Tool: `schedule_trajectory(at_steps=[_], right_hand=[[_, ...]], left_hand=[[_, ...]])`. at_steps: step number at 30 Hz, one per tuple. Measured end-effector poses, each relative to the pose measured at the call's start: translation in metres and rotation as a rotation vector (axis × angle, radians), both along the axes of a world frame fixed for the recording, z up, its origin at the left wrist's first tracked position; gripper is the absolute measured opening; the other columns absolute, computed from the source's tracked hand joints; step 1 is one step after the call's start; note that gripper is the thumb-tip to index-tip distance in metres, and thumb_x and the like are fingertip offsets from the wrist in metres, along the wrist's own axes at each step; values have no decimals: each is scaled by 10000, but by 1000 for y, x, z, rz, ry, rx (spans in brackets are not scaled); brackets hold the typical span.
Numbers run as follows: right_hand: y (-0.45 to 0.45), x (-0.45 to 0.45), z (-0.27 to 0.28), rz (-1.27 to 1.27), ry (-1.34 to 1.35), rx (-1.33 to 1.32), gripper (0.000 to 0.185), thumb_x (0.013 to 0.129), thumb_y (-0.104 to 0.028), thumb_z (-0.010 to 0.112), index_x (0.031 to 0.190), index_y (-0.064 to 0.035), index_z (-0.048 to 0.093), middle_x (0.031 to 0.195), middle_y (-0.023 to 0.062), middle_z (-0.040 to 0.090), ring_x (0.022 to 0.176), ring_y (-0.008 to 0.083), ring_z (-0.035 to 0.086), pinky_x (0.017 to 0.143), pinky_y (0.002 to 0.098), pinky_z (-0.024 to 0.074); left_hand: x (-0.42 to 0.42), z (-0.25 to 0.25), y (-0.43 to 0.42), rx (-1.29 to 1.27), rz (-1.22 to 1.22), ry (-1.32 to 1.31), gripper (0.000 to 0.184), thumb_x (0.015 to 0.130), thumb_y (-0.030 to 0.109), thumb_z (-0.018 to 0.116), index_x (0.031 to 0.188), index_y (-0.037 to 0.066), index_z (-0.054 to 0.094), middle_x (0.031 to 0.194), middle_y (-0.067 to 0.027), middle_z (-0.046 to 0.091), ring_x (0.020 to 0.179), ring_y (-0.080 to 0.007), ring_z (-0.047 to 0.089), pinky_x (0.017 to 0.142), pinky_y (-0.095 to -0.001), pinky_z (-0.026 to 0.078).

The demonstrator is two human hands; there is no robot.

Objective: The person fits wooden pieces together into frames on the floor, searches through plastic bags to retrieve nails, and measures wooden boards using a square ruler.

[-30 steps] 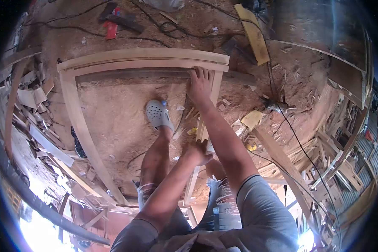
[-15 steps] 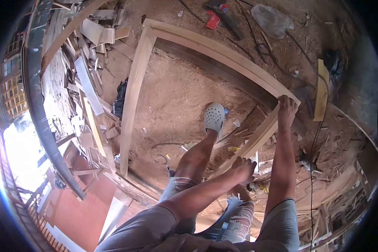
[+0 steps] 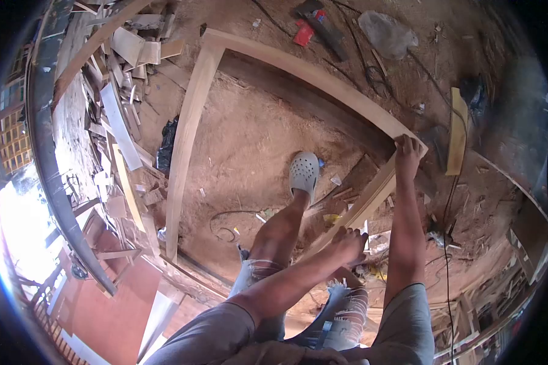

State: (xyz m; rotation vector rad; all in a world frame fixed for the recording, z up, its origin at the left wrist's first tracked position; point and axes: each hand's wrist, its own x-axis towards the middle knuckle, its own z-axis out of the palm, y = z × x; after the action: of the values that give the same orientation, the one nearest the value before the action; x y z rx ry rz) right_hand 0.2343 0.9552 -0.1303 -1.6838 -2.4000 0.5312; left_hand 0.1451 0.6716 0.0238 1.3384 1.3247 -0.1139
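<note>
A pale wooden frame [image 3: 192, 115] surrounds my foot in a grey clog [image 3: 304, 173]. At the frame's right corner, my right hand [image 3: 409, 150] has its fingers wrapped over the wood. Lower down, my left hand [image 3: 349, 244] is closed around the frame's right side piece, near my knee. Part of that piece is hidden behind the hand and forearm. A dark beam [image 3: 323, 112] lies along the inner edge of the frame's far side.
Scrap wood [image 3: 128, 48] is piled at the left. A yellow board [image 3: 457, 131], a black cable [image 3: 449, 243] and a clear plastic bag [image 3: 388, 33] lie at the right and far side. A black plastic bag [image 3: 167, 145] sits left of the frame.
The view has swung left, so the frame appears turned and farther right. The double layer along its far and right sides now looks like one. Both hands remain on the wood.
</note>
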Motion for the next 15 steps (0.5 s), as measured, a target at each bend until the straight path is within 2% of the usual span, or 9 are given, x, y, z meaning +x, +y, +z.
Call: schedule_trajectory(at_steps=[1,5,7,8,10,11,12,13,15], right_hand=[[0,-6,-6,-12,0,49,434,893,-96,738,1318,-108,652,1257,150,665,1249,376,583,1099,530,438],[11,-20,-17,-25,-46,194,456,875,-106,747,1322,-127,664,1261,152,672,1226,389,592,1075,516,453],[9,-24,-8,-17,-20,193,486,894,-142,732,1371,-129,639,1325,166,651,1242,405,589,1085,515,449],[8,-26,1,-20,-35,177,495,904,-150,718,1390,-123,624,1357,176,633,1263,403,577,1101,524,438],[-6,-28,6,-62,-62,176,511,915,-132,704,1414,-113,593,1397,187,606,1312,410,540,1133,536,414],[-20,-28,2,-101,-65,191,518,915,-107,704,1418,-109,578,1404,188,597,1341,418,515,1148,538,403],[-33,-34,19,-119,-63,162,501,913,-104,705,1400,-103,585,1390,207,598,1347,430,504,1147,547,404],[-43,-39,37,-138,-55,139,485,910,-100,705,1381,-96,593,1376,227,600,1353,443,493,1146,555,405],[-75,-23,18,-103,82,41,452,899,-101,717,1335,-80,603,1355,242,606,1321,463,500,1131,554,421]], left_hand=[[3,-3,-2,8,-4,-1,459,864,444,762,1181,121,685,1091,-131,750,1065,-324,728,921,-529,551],[-28,6,21,-137,-132,-87,774,880,551,707,1433,37,537,1250,-259,696,1160,-451,683,1022,-535,542],[-36,34,50,-198,-259,-52,800,895,571,674,1467,34,519,1251,-258,695,1183,-449,676,1035,-528,539],[-23,16,38,-199,-292,-12,818,895,580,675,1490,43,512,1271,-229,705,1192,-440,677,1044,-512,540],[-41,37,61,-320,-287,-46,889,906,623,650,1548,34,469,1423,-225,634,1284,-418,634,1078,-471,535],[-23,16,43,-241,-376,57,906,912,630,647,1563,30,456,1484,-229,587,1336,-396,602,1097,-470,523],[-40,42,67,-318,-343,27,887,923,630,638,1567,45,462,1517,-225,563,1361,-381,585,1114,-475,509],[-43,50,76,-327,-347,41,867,932,639,630,1557,58,474,1514,-228,569,1327,-388,612,1104,-478,510],[-39,40,62,-197,-318,68,807,927,624,665,1488,55,551,1392,-244,655,1234,-411,667,1053,-484,538]])
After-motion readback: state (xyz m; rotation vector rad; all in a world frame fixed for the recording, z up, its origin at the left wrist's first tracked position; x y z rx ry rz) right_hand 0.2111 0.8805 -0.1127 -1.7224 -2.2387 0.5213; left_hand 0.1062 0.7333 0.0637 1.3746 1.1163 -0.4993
